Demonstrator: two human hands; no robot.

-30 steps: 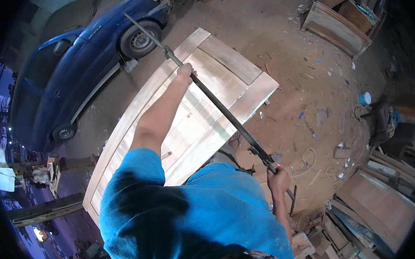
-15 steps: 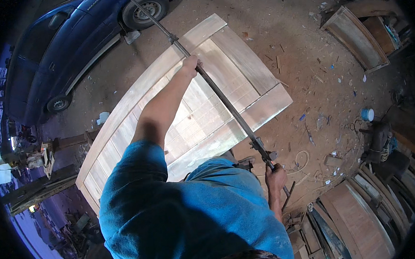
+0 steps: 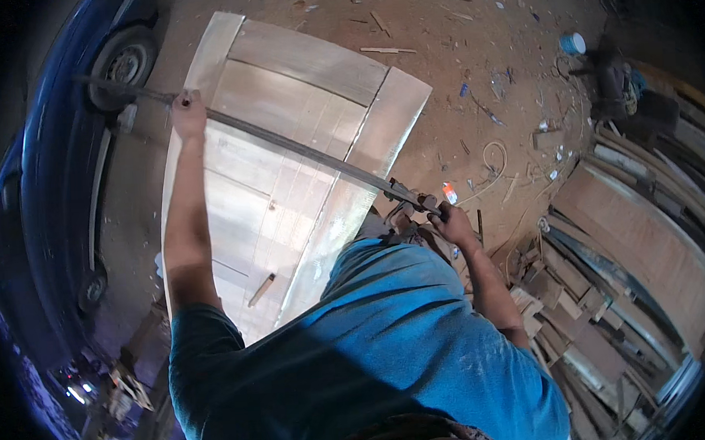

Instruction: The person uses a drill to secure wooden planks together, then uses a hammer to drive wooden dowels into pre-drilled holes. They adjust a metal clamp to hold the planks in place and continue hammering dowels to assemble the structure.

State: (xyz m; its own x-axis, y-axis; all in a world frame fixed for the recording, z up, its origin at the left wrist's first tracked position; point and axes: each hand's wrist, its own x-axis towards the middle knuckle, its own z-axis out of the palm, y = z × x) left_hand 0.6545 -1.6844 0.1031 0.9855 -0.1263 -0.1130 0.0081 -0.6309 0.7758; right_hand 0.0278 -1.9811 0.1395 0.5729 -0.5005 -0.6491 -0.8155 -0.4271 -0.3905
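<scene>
Bar clamp [image 3: 285,145]: slanting across above panel door [image 3: 238,166] — contact with it unclear.
Left hand [image 3: 189,113]: fingers curled around the bar clamp, over the door's left edge.
Right hand [image 3: 454,223]: fingers wrapped round the clamp's right end — beyond the door's right edge.
Panel door: pale wood, small brown stick [image 3: 261,290] lying on it.
Blue car [image 3: 55,180]: left of door.

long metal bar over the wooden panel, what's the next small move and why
I'd probably ease the long metal bar down evenly onto the wooden panel: the left hand and right hand both hold it, and it spans the panel, reaching past both long edges. Whether it already touches the wood is unclear.
</scene>
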